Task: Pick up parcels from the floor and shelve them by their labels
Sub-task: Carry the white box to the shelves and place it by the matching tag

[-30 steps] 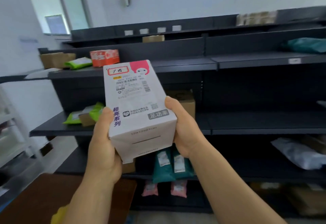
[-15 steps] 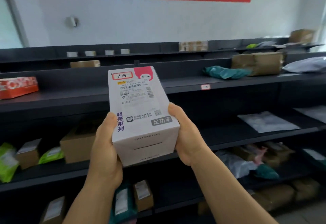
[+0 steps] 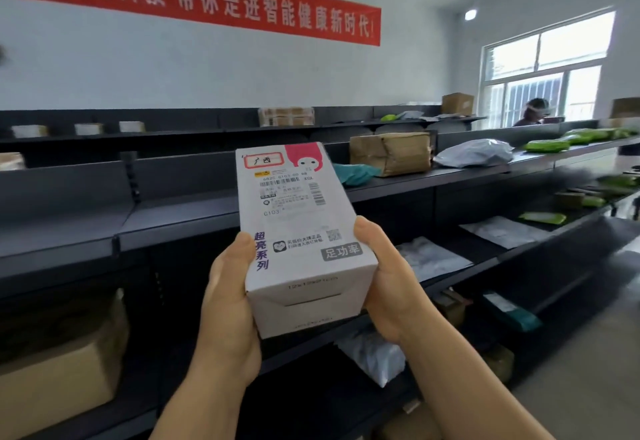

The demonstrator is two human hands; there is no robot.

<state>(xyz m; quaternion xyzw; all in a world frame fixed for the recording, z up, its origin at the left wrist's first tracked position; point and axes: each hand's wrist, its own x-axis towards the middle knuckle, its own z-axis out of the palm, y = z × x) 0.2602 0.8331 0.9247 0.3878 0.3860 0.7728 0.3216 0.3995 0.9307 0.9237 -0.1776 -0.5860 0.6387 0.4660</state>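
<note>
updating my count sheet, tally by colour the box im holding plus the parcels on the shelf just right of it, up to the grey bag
white box: 1
teal bag: 1
brown carton: 1
grey bag: 1
total: 4
</note>
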